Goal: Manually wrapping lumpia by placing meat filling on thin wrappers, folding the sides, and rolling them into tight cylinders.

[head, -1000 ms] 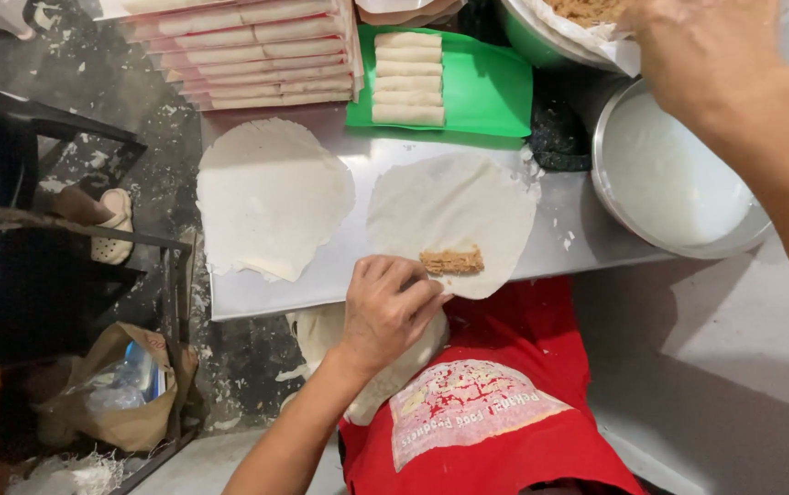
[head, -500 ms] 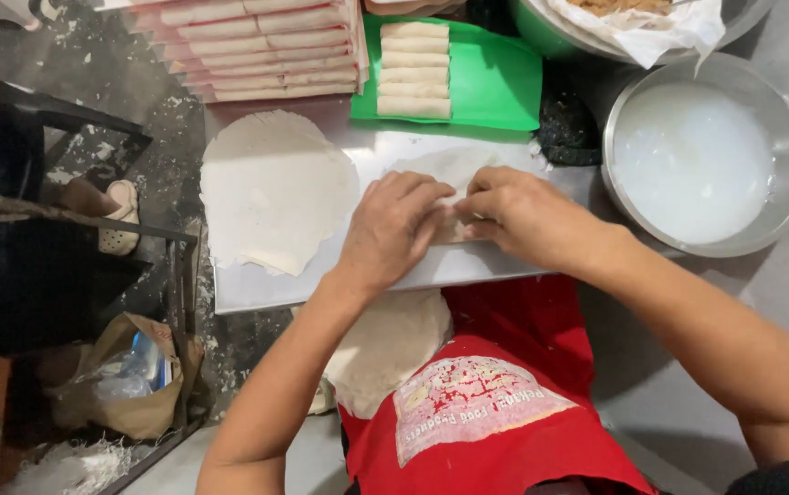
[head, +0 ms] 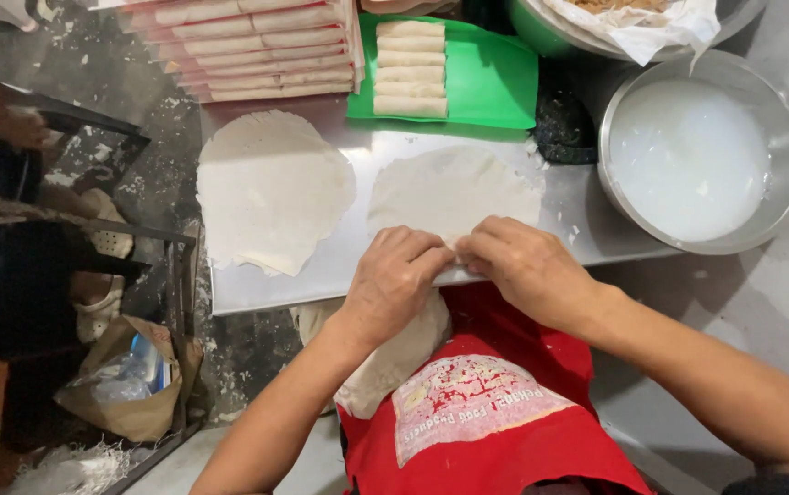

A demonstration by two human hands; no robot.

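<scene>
A thin round white wrapper (head: 454, 188) lies flat on the metal work surface (head: 358, 266). My left hand (head: 394, 275) and my right hand (head: 523, 266) sit side by side on its near edge, fingers curled over the folded edge and pinching it. The filling seen earlier is hidden under my fingers. A stack of unused round wrappers (head: 271, 188) lies to the left of my hands.
A green tray (head: 495, 82) at the back holds several finished rolls (head: 410, 69). Beside it is a stack of wrapped rolls (head: 248, 46). A steel bowl of white liquid (head: 697, 151) sits at right. I wear a red apron (head: 477, 403).
My right hand came down from the bowl at the back onto the wrapper. Both hands now cover the strip of filling and have drawn closer to the near edge.
</scene>
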